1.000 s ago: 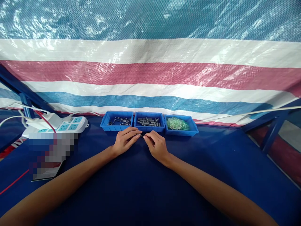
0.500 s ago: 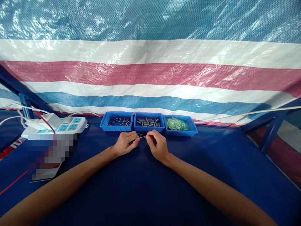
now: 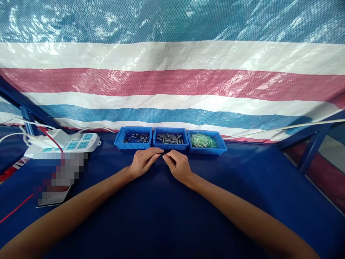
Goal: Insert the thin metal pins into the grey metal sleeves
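Note:
My left hand (image 3: 144, 161) and my right hand (image 3: 178, 166) meet just in front of the blue bins, fingertips almost touching. Both pinch a small dark thin piece (image 3: 162, 154), mostly covered by the fingers, so its kind is unclear. Behind my left hand, the left bin (image 3: 132, 146) holds thin dark and silver pin-like parts (image 3: 141, 137). Short grey cylinders (image 3: 169, 138) fill the middle bin (image 3: 171, 146), right behind the fingertips. Green-tinted clear plastic pieces (image 3: 202, 140) lie in the right bin (image 3: 212, 150).
A white power strip (image 3: 90, 142) with plugs and cables sits at the left. Nearer stands a partly blurred flat item (image 3: 55, 198) beside a red cord (image 3: 16, 208). Striped sheeting (image 3: 172, 82) hangs behind the blue tabletop (image 3: 161, 216); blue frame posts flank it.
My fingertips have drawn closer together. Several thin shiny pieces showed between them before; now just one small dark piece is visible there. The bins stay in place.

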Motion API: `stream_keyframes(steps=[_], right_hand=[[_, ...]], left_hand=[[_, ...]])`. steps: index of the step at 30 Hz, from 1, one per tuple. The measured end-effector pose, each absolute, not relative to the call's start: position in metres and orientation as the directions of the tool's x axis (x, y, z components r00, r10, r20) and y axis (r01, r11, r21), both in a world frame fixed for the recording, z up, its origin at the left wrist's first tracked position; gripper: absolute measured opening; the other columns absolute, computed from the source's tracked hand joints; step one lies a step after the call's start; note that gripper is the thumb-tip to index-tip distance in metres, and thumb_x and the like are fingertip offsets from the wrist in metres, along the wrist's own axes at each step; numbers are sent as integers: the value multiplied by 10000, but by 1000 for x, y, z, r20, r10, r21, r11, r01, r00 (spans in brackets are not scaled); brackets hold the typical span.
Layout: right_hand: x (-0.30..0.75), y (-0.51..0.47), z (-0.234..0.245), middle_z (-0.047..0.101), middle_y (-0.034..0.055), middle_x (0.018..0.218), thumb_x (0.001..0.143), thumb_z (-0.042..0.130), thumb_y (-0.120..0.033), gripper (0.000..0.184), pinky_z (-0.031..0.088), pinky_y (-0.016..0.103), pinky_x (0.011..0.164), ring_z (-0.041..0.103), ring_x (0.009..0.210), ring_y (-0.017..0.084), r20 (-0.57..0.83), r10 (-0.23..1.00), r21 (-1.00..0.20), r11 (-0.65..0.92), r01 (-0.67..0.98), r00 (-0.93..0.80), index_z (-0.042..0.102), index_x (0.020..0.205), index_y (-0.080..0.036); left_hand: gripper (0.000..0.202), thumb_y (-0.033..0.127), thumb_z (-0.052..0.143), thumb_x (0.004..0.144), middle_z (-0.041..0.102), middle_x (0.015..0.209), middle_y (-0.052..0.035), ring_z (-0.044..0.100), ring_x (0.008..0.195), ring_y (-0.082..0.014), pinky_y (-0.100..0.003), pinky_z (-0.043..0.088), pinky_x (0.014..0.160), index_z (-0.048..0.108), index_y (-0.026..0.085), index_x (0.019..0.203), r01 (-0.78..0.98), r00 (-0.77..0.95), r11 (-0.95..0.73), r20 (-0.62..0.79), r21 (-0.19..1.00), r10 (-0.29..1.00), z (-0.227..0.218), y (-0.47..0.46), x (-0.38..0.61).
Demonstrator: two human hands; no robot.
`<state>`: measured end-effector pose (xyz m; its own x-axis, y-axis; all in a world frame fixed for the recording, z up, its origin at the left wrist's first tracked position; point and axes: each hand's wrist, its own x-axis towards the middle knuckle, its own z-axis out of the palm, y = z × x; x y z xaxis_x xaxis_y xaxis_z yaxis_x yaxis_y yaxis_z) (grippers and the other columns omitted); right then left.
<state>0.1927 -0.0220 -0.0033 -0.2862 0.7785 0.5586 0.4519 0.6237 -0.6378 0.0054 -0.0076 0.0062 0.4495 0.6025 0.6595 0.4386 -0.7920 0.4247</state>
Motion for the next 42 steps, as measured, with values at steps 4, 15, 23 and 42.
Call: stream_keyframes(steps=[4,15,23,42], right_hand=[[192,-22,-2,483,-6,615,916,465,-254,237,347,252,557,454,559,113,555,790,-634,605,481,-262,534,702,-177],[193,-24,0,535,17,748,921,457,-257,209,416,248,560,458,548,109,575,753,-624,657,423,-320,551,1095,-192],[193,-23,-5,560,30,784,921,481,-257,152,414,240,579,485,584,109,598,714,-594,700,396,-365,600,980,-185],[193,-23,-1,497,8,641,927,443,-233,226,376,256,581,478,585,123,604,742,-622,667,411,-291,554,740,-174]], left_hand=[[242,210,394,946,702,868,-39,655,713,-94,-181,495,669,606,154,1049,466,372,-719,623,515,688,3,-8,4],[237,294,500,910,664,687,5,598,538,-89,-184,451,551,563,155,1091,470,342,-733,663,492,665,-9,-3,2],[256,347,452,925,639,629,15,618,559,-109,-194,467,548,539,154,1070,476,424,-782,674,402,605,-9,-2,2],[102,205,592,852,679,727,-29,627,658,-106,-202,478,629,661,145,806,423,360,-793,722,439,591,3,-4,6]])
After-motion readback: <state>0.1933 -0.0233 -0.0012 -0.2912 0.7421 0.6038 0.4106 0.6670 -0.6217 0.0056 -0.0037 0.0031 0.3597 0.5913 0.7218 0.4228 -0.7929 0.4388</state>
